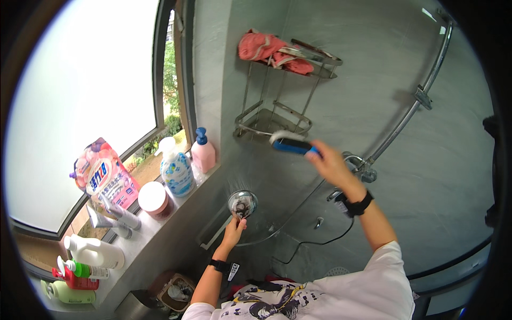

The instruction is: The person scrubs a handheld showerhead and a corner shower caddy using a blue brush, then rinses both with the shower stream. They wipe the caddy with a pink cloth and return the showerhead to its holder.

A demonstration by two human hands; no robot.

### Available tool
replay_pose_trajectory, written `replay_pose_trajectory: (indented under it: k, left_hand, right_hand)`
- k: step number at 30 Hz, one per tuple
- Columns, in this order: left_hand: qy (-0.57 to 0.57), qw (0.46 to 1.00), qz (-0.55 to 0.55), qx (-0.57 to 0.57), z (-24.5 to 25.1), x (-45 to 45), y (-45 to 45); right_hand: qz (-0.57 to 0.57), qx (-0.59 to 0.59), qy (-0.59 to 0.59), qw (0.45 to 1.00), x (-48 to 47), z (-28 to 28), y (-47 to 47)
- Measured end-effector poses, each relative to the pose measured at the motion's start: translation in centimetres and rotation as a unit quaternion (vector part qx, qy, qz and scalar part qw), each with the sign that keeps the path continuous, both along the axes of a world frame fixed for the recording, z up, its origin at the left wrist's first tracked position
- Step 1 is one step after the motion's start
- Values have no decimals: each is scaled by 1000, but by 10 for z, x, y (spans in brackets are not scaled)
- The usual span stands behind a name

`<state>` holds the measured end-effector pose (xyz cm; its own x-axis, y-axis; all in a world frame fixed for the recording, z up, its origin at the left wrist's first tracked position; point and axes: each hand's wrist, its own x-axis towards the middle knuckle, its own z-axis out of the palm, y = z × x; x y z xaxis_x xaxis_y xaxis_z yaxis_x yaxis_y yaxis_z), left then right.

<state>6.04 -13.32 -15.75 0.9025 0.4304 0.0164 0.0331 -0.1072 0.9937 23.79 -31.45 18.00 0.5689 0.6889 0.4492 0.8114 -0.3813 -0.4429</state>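
My right hand [330, 166] grips the blue and black handle of a scrub brush [292, 145], with its pale bristles turned up toward the wall. The brush is just below the lower tier of a metal corner rack [274, 124]; whether it touches the rack cannot be made out. Lower down, my left hand [234, 232] holds a chrome shower head [243, 203] by its handle. Water sprays from it toward the wall under the window ledge. On the rack's upper tier lies a crumpled coral-pink cloth [262, 47].
Along the window ledge [154, 232] stand a pink pump bottle [203, 154], a blue-patterned pump bottle [177, 172], a lidded jar [155, 202], a detergent pouch [105, 172] and several other bottles. A shower rail [404, 120] and mixer tap [366, 170] are on the right wall. A waste bin [176, 294] stands below.
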Motion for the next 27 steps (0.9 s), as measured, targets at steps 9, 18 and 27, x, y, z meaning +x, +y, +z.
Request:
replay_pose_trajectory:
  k: [9,18,27]
  left_hand:
    - [-7,998,-9,64,48,7,-12]
    - [-29,997,29,72,84,14,-8]
    - [-104,992,51,40,109,24,0]
  right_hand:
    - [-204,95,-272,936,163,103,-20]
    - [-58,96,-507,855,138,136,49]
    - [-6,32,-589,807,157,135,56]
